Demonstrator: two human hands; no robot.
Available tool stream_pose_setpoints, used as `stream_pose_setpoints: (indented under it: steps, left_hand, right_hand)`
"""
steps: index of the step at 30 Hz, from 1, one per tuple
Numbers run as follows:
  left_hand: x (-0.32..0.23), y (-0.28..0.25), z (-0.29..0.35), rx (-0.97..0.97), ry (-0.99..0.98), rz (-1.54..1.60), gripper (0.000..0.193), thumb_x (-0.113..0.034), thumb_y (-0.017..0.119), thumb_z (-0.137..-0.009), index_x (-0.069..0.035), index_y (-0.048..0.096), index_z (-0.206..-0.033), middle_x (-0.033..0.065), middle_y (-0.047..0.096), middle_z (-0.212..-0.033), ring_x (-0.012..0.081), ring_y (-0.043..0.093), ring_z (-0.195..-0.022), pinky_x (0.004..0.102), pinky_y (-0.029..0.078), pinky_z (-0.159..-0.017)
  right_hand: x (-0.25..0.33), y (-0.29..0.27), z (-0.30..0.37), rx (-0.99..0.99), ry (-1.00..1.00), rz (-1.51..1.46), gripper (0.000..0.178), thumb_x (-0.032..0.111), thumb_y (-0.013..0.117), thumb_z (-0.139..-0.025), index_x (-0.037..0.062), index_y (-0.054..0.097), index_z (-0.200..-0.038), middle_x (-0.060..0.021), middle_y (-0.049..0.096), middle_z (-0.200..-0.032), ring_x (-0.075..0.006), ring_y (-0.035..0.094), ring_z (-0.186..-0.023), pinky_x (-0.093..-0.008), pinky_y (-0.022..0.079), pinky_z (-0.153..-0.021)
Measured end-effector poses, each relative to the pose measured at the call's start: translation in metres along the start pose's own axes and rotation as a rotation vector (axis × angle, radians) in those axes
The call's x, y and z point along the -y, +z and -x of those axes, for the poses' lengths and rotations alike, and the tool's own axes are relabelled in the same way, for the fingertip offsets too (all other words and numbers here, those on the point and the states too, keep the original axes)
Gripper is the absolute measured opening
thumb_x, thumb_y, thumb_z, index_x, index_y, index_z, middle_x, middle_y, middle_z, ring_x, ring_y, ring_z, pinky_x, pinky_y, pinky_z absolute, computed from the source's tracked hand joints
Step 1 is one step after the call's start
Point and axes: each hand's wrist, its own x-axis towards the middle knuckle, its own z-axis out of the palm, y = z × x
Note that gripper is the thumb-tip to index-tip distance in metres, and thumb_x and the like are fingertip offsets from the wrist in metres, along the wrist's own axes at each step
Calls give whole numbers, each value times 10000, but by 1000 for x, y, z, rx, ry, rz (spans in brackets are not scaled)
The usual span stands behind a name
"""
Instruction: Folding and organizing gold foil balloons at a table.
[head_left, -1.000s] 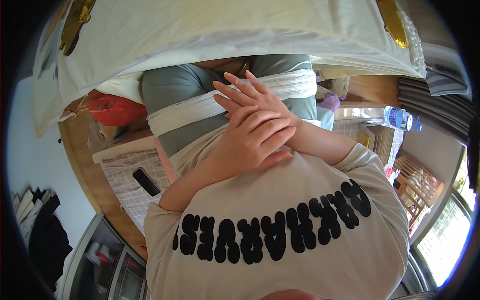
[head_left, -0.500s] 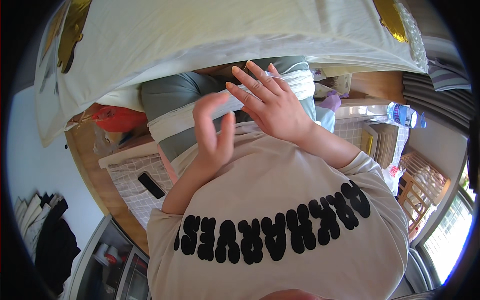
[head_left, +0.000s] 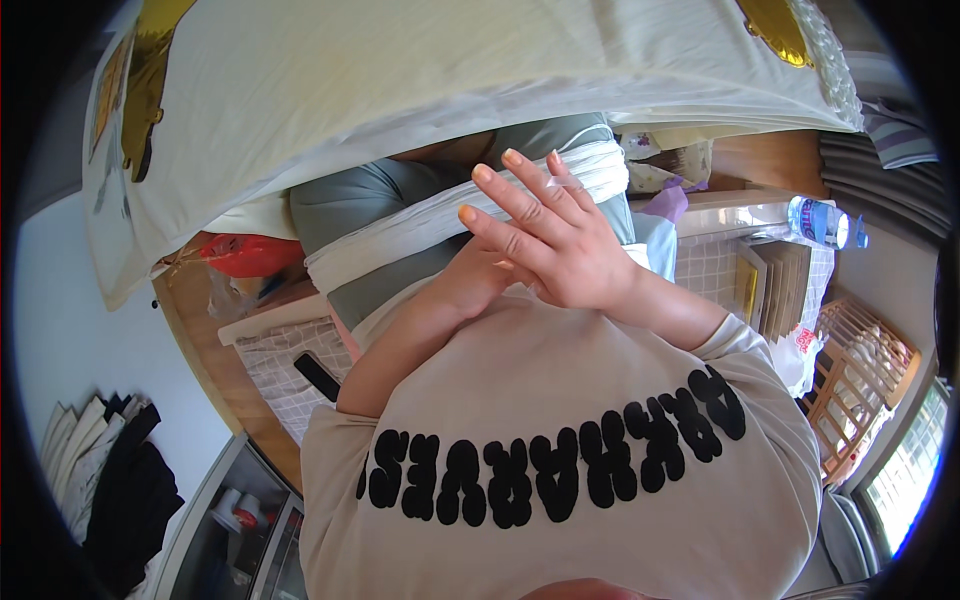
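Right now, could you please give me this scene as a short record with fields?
Left hand: partly hidden beneath the right hand; grip unclear
Right hand: back showing, fingers extended and apart
At its fingers: small clear strip, material unclear
Lap: white fabric band across grey-green trousers
Left side: black smartphone on checked cloth
Right side: plastic bottle

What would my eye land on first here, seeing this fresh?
Probably the right hand at the centre, spread open and partly hiding the left hand. Below them, big black lettering curves across the beige shirt. Toward the upper corners, shiny gold pieces stand out against pale cloth.
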Motion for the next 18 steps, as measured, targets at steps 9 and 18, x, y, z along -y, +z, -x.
stream_pose_setpoints:
  steps: [9,18]
  left_hand:
    - [24,-8,-1,31,174,138,420,-94,599,-970,-26,558,-1382,78,616,-1316,178,603,-1161,326,522,-912]
    - [25,-11,1,75,251,103,419,-130,575,-996,-30,553,-1402,75,627,-1308,175,608,-1166,307,503,-942]
  right_hand:
    - [-1,1,1,-39,-52,-31,741,201,758,-738,158,566,-1452,-160,450,-1562,-390,395,-1459,-571,243,-1211]
    - [0,3,0,-42,-104,-13,704,220,718,-754,136,580,-1439,-176,461,-1549,-408,408,-1448,-584,249,-1207]
